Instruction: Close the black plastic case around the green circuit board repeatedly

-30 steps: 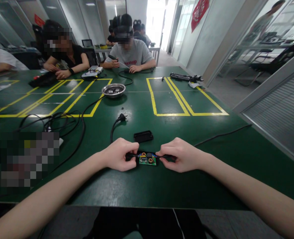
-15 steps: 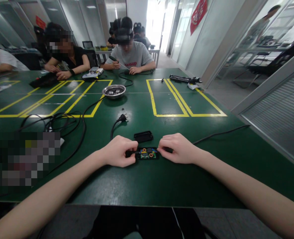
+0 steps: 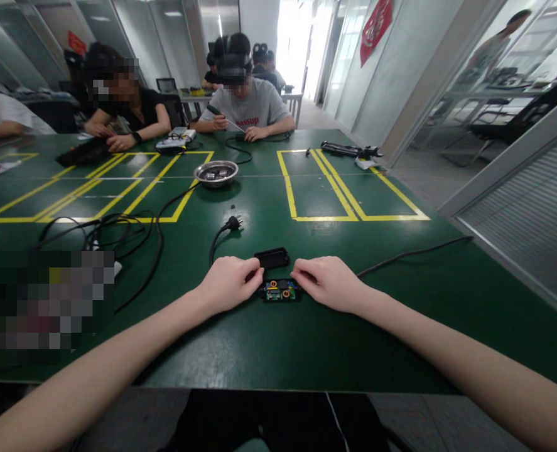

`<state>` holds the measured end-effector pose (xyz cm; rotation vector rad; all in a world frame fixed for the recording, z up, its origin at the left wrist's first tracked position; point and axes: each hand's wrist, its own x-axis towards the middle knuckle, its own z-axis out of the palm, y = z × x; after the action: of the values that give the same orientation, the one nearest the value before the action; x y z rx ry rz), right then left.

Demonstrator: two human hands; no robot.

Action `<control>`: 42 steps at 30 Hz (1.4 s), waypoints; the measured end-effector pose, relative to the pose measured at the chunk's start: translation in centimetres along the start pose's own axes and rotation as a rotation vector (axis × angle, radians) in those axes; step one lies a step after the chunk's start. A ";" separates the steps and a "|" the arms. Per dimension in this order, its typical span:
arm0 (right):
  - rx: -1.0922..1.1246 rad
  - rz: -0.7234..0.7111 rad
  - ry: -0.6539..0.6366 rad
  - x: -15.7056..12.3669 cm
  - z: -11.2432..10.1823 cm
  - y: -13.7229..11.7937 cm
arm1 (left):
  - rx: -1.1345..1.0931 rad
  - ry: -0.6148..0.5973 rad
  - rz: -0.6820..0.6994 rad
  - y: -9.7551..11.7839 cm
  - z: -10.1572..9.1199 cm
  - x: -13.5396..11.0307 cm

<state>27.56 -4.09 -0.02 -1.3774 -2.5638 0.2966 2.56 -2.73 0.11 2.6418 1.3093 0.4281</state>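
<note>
We have both hands over the near part of the green surface, one at either end of a small black case. The case lies flat and uncovered in front of us, a green board with two copper coils showing inside it. Our left hand is at the case's left end, thumb and fingers drawn together; we cannot tell whether anything is pinched between them. Our right hand is at the right end, fingers curled and their tips bunched near the board's corner; we cannot tell whether they grip anything either.

Just beyond the case, between our hands, lies a black cover. A black plug sits farther off, its cord running back behind our left hand. Past our right hand, a dark cable stretches out to the right. Farther away we see a metal bowl with small metal parts in it, and yellow tape marking out boxes. Across from us, a person in grey holds a dark-handled tool.
</note>
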 end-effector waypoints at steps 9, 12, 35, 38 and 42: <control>-0.204 0.018 -0.032 0.4 -0.1 -0.7 | 0.101 -0.038 -0.048 0.5 0.0 0.1; -0.251 -0.057 -0.010 0.6 -0.2 -0.7 | 0.192 -0.087 0.016 0.7 0.2 0.1; 0.344 -0.092 0.248 0.1 1.0 1.0 | 0.001 -0.027 0.350 -0.7 -0.7 -0.6; 0.301 -0.089 0.229 0.2 1.0 1.3 | -0.012 -0.019 0.367 -0.7 -0.8 -0.6; 0.404 -0.088 0.190 0.2 0.7 1.2 | -0.042 -0.016 0.309 -0.7 -0.8 -0.6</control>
<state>28.27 -3.31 -0.97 -1.0856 -2.2438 0.5986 1.48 -2.77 0.62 2.8112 0.8760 0.4667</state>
